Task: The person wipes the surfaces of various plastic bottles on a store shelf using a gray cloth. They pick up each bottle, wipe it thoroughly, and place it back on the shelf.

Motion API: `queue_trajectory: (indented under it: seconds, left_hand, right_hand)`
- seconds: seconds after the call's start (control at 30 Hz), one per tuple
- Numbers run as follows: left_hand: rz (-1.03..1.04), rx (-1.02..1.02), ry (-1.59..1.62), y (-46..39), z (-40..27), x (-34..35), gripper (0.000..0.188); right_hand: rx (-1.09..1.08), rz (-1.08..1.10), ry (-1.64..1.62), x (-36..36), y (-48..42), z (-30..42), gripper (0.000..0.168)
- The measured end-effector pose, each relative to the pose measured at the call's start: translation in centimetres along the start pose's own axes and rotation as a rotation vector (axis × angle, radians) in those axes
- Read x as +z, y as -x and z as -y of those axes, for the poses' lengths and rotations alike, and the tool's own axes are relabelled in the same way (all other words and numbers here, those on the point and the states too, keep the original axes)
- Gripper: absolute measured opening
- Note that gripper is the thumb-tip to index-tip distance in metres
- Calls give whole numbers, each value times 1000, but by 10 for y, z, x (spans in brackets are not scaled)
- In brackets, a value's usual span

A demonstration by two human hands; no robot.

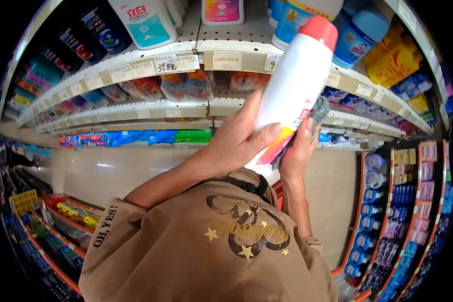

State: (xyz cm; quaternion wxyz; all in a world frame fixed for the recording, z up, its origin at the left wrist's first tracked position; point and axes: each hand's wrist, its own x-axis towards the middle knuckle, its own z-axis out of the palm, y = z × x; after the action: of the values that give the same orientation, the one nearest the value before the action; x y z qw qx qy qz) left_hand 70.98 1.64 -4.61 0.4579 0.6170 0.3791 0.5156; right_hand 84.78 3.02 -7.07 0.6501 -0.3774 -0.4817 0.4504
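A white plastic bottle with a red cap (292, 90) is held tilted in front of the shelves, its cap toward the upper right. My left hand (238, 137) grips its lower part, the thumb across the pink and yellow label. Against the bottle's right side, my right hand (300, 151) holds a dark grey cloth (319, 113), partly hidden behind the bottle. Behind the cap stand blue bottles (360, 37) on the upper shelf. A white and teal bottle (147, 28) and a pink-labelled bottle (222, 11) stand farther left on that shelf.
The perforated metal shelf (234, 43) has price tags along its edge. Lower shelves hold orange-capped bottles (187, 87) and coloured packs (136, 137). Stocked racks stand at the right (370, 211) and lower left (41, 238), with tiled floor (136, 170) between.
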Motion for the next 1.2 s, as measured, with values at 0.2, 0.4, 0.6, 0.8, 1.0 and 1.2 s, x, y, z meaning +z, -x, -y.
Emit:
queue_trajectory:
  seconds: [0.2, 0.4, 0.6, 0.8, 1.0, 1.2]
  left_hand:
    - [16, 0, 313, 1, 8, 9, 81]
    - [-21, -122, 426, 4, 3, 3, 90]
    - [-60, -140, 422, 8, 2, -3, 93]
    - [-83, -106, 438, 7, 2, -9, 96]
    - [4, -98, 478, 7, 3, -16, 94]
    - [69, -79, 359, 13, 12, -26, 90]
  right_hand:
    - [26, 27, -2, -6, -1, 3, 36]
    - [21, 107, 80, 1, -5, 5, 46]
    - [-20, 76, 42, 11, -13, 3, 62]
    - [-347, 103, 220, 19, -32, 7, 72]
    - [-881, 217, 625, 24, -58, 30, 69]
    - [-961, 428, 857, 31, -40, 47, 53]
